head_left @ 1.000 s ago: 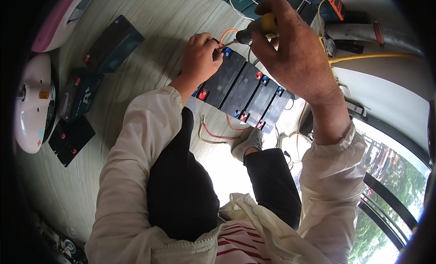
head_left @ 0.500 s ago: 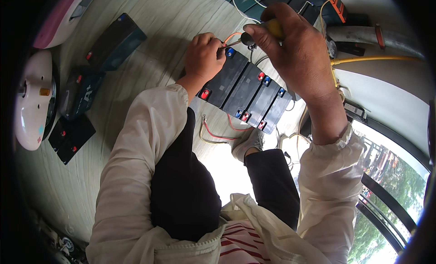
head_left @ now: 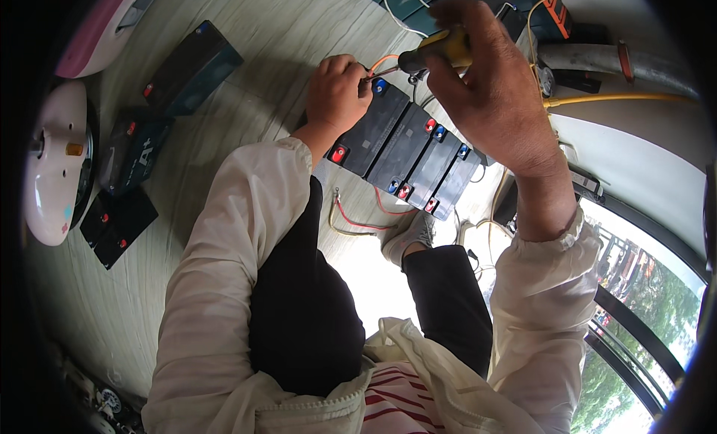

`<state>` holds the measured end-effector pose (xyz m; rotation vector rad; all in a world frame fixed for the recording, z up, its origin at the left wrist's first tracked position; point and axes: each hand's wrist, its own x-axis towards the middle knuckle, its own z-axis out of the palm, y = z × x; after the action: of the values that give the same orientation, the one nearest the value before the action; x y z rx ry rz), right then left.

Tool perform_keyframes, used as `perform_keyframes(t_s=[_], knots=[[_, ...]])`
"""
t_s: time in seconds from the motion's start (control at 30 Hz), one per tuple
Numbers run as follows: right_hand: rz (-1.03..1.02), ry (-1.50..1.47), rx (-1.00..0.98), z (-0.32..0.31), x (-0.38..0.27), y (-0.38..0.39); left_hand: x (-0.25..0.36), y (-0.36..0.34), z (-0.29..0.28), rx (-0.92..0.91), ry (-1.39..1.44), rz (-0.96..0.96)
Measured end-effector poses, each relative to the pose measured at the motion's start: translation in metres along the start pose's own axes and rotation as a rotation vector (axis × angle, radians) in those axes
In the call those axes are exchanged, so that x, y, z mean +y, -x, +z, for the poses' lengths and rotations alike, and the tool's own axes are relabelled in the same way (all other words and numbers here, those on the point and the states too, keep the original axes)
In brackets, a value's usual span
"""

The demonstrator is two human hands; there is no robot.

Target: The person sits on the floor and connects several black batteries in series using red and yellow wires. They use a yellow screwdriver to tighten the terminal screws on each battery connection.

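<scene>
Beside the shoe (head_left: pixel 409 238), loose red lead (head_left: pixel 364 225) on floor (head_left: pixel 231 109). Beyond, black battery row (head_left: pixel 403 144), terminals (head_left: pixel 338 155) up, probably for access. Left hand (head_left: pixel 336 94) curled closed at its far-left corner, likely steadying something hidden; right hand (head_left: pixel 493 98) grips yellow-black screwdriver (head_left: pixel 435 50), shaft (head_left: pixel 385 72) angled toward the left hand.

**Looks Like a Small Battery Repair Shop!**

Here I am over a row of sealed black batteries (head_left: pixel 407 146), screwdriver (head_left: pixel 444 49) in my right hand (head_left: pixel 493 98)! More dark batteries (head_left: pixel 196 69) sit on the wood-grain floor (head_left: pixel 258 31), loose red leads (head_left: pixel 362 225) trail nearby, a pink-and-white shell (head_left: pixel 101 29) looms left, and trees (head_left: pixel 648 281) show through glass!
</scene>
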<state>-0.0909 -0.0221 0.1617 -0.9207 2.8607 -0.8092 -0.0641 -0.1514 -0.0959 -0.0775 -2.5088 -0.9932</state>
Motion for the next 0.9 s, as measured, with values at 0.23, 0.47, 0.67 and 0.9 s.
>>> perform_keyframes(t_s=[0.23,0.47,0.67,0.9], knots=[[0.123,0.057,-0.027,0.0000,0.0022,-0.0044,0.0007,-0.0011,-0.0002,0.002,-0.009,-0.003],[0.004,0.231,-0.073,-0.0033,0.0025,-0.0079,0.0007,-0.0011,0.0007,0.002,-0.016,0.003],[-0.134,0.030,0.008,-0.0009,-0.0015,-0.0044,-0.0025,-0.0001,0.0024,0.021,-0.002,0.010],[0.068,0.241,-0.062,-0.0034,-0.0011,-0.0042,-0.0006,0.0005,0.0021,0.025,-0.011,0.027]])
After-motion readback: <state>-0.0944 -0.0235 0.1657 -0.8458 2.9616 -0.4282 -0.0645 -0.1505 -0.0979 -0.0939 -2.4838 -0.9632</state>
